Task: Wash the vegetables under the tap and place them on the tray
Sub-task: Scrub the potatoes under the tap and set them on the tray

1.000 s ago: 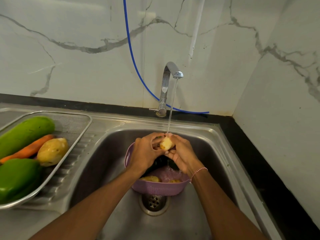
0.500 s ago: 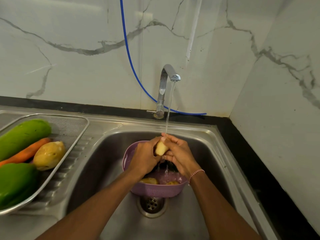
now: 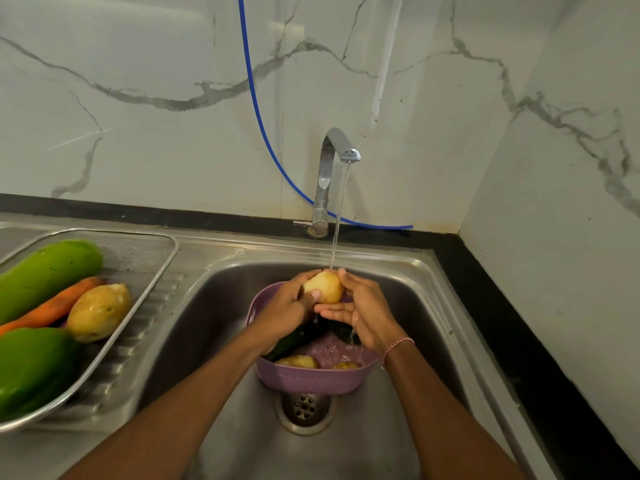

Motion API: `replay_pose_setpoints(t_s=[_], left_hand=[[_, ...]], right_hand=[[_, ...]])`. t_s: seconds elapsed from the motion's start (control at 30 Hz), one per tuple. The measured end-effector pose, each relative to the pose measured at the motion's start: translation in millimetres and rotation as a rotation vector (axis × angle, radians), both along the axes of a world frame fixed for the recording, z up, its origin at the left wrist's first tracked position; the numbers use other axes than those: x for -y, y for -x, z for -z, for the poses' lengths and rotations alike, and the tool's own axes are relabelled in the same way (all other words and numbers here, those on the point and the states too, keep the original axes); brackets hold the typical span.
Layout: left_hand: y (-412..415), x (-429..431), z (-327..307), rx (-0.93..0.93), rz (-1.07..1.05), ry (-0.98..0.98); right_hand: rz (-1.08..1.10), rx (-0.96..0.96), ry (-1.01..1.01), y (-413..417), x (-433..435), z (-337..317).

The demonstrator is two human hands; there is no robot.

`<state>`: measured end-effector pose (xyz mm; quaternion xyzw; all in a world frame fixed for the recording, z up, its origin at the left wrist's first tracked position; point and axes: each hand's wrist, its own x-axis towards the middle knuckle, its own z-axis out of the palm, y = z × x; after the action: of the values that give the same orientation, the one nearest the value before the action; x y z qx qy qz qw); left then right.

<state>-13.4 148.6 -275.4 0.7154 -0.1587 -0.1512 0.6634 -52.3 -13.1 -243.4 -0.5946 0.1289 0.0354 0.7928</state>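
Observation:
A yellow potato (image 3: 325, 287) sits under the running stream from the chrome tap (image 3: 332, 174). My left hand (image 3: 285, 311) grips its left side and my right hand (image 3: 360, 311) cups its right side and underside. Below them a purple basket (image 3: 311, 381) stands in the steel sink (image 3: 415, 306), holding two more potatoes (image 3: 298, 361) and a dark green vegetable (image 3: 294, 339), partly hidden by my hands. On the left a metal mesh tray (image 3: 145, 258) carries a pale green gourd (image 3: 45, 271), a carrot (image 3: 55, 306), a washed potato (image 3: 98, 311) and another green vegetable (image 3: 31, 365).
The drain (image 3: 304, 407) lies just in front of the basket. A blue hose (image 3: 263, 133) runs down the marble wall behind the tap. A black counter strip (image 3: 491, 306) borders the sink on the right, against the side wall.
The potato has turned and lifted between my hands, so more of it shows now. My right hand has opened flatter beneath it. Water keeps running.

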Motion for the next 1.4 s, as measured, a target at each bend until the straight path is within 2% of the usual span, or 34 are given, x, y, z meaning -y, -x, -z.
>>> replay_pose_setpoints(t_s=[0.1, 0.23, 0.37, 0.6, 0.8, 0.9, 1.0, 1.07, 1.13, 1.23, 1.3, 1.33, 1.4], left_hand=[[2.4, 5.1, -6.0, -0.142, -0.079, 0.078], [7.5, 7.2, -7.4, -0.1, -0.123, 0.003], [7.6, 5.7, -8.1, -0.11, -0.122, 0.033], [6.2, 3.3, -3.9, -0.092, -0.021, 0.04], [16.1, 8.9, -12.2, 0.034, 0.117, -0.007], [13.2, 6.8, -8.7, 0.018, 0.093, -0.007], [6.2, 6.3, -6.1, -0.094, 0.01, 0.102], [6.1, 8.6, -7.7, -0.128, -0.043, 0.174], [10.4, 10.3, -12.3, -0.116, -0.079, 0.185], [15.6, 10.1, -16.2, -0.068, -0.075, 0.102], [17.8, 10.1, -17.6, -0.066, -0.062, 0.067], [18.2, 9.8, -17.9, -0.07, -0.058, 0.057], [19.0, 9.7, -19.9, -0.109, -0.052, 0.075]], right_hand=[[-0.113, 0.012, 0.076, 1.2, -3.4, -0.9], [-0.242, 0.062, 0.191, 3.5, -12.0, 5.0], [-0.192, 0.104, 0.244, 1.0, -11.6, 7.6], [-0.064, 0.056, 0.178, -6.7, -10.3, 12.6], [0.019, 0.098, 0.354, -8.8, -7.3, 15.3], [-0.087, 0.073, 0.282, -8.0, -7.3, 13.9], [-0.223, 0.064, 0.069, -4.8, -6.7, 7.5], [-0.247, 0.107, 0.035, -1.6, -7.5, 2.7], [-0.204, 0.158, 0.139, 1.5, -9.6, -1.5], [-0.047, 0.178, 0.463, 0.2, -7.3, 1.4], [0.021, 0.168, 0.609, -1.9, -4.7, 6.3], [0.023, 0.151, 0.624, -2.7, -3.7, 9.0], [-0.005, 0.116, 0.527, -5.9, -3.4, 14.1]])
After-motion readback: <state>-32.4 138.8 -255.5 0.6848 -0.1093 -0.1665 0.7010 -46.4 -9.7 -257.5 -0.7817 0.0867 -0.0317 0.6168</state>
